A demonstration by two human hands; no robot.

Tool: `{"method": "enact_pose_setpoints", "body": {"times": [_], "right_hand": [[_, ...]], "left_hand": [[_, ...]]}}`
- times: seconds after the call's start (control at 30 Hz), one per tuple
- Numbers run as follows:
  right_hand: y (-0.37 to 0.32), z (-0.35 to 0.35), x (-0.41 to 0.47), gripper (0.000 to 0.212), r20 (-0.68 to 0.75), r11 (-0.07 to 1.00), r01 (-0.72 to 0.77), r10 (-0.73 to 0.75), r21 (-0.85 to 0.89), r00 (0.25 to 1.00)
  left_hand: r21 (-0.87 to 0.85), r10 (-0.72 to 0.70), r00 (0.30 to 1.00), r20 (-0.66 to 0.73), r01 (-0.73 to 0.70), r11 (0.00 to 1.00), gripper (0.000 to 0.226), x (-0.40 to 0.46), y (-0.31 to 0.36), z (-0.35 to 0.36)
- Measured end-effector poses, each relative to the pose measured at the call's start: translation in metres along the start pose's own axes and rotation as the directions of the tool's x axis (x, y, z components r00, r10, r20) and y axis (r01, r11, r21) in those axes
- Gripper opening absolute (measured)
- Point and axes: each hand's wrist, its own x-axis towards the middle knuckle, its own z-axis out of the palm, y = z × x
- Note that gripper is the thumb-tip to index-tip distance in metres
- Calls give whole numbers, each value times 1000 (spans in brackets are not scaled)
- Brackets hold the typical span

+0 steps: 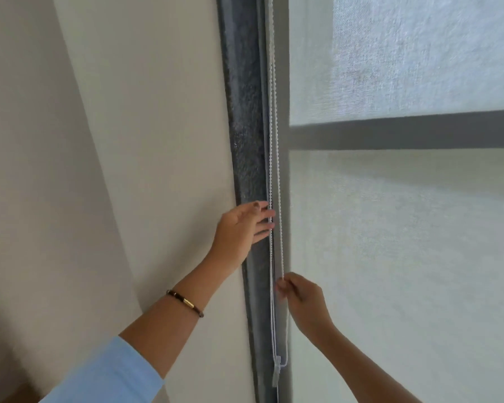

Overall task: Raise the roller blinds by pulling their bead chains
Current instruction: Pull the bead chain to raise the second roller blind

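Bead chain [275, 158] hangs in a two-strand loop down the grey window frame [245, 141], between the cream blind [163, 126] and the translucent roller blind [405, 242]. Right hand [303, 298] pinches one strand, its grip closed on it. Left hand [242, 228], above, has fingers spread loose, their tips at the strands, holding nothing. A bracelet [185, 302] circles the left wrist.

White bead chain [275, 141], pale woven-textured blind [405, 228], cream wall [146, 112], speckled dark grey frame [242, 112], light blue sleeve [111, 373], dark bracelet [185, 302] with a gold piece
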Motion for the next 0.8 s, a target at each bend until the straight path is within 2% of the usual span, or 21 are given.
{"method": "enact_pose_setpoints", "body": {"times": [0.07,0.17,0.2,0.23,0.3,0.33,0.37,0.4,0.47,0.5,0.53,0.57,0.6,0.63,0.7,0.73,0.8], "right_hand": [[-15,7,-27,52,-39,1000,-15,15,-14,999],[-38,25,-61,39,-78,998,-54,51,-37,996],[-45,32,-72,34,-90,997,-61,58,-40,994],[-52,38,-82,31,-100,997,-66,62,-42,993],[-64,49,-100,36,-126,997,-70,64,-44,990],[-69,52,-109,42,-146,997,-71,64,-42,987],[-73,54,-118,46,-167,997,-70,62,-38,984],[-77,54,-125,47,-186,997,-68,61,-33,981],[-83,52,-138,38,-217,997,-65,57,-28,974],[-86,50,-144,32,-229,997,-66,57,-31,972],[-89,48,-149,28,-240,997,-71,60,-37,969],[-92,44,-153,27,-252,996,-81,66,-48,965],[-93,39,-157,31,-266,993,-96,76,-64,961],[-93,32,-161,38,-285,990,-116,88,-83,954],[-91,14,-168,48,-337,982,-156,111,-108,935],[-90,4,-171,49,-370,978,-173,119,-117,922],[-88,-16,-172,49,-428,968,-205,125,-146,895]], "left_hand": [[-53,31,991,127,-25,998,37,-1,23,4],[-178,159,943,293,-110,978,52,-9,58,5],[-238,201,940,276,-136,962,57,-10,66,4],[-253,237,950,203,-183,950,62,-11,72,2],[-128,311,950,12,-307,943,60,-11,81,-3],[-80,354,935,-14,-354,932,48,-10,84,-4],[-88,355,935,30,-351,932,31,-10,87,-4],[-120,313,942,123,-299,947,25,-9,90,-1],[-171,178,937,299,-131,976,46,-9,97,6],[-205,145,918,370,-71,976,48,-12,100,10],[-263,152,892,426,-39,964,39,-14,103,12],[-319,171,888,426,-29,947,25,-19,105,13],[-367,175,905,388,-22,930,22,-21,105,14],[-382,194,927,322,-60,922,32,-25,104,12],[-296,303,936,180,-242,924,54,-36,94,8],[-260,349,927,139,-305,916,57,-42,88,5],[-299,357,926,123,-308,903,51,-55,81,-3]]}}
